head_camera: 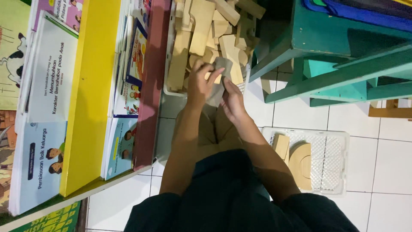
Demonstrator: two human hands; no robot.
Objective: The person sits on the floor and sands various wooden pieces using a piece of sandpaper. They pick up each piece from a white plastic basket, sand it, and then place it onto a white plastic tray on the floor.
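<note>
Your left hand [201, 81] and right hand [231, 101] both grip a grey cloth [219, 81], fingers closed, over the white basket [168, 88] of wooden blocks [201, 25].

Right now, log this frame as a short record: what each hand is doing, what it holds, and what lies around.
left hand: grips the upper part of a grey cloth above the block basket
right hand: holds the lower edge of the same cloth
block basket: white, heaped with plain wooden blocks
second basket: white, on the tiled floor, holds a few wooden pieces, one arched
bookshelf: yellow divider, books on both sides
green furniture: teal wooden frame beside the baskets
</note>
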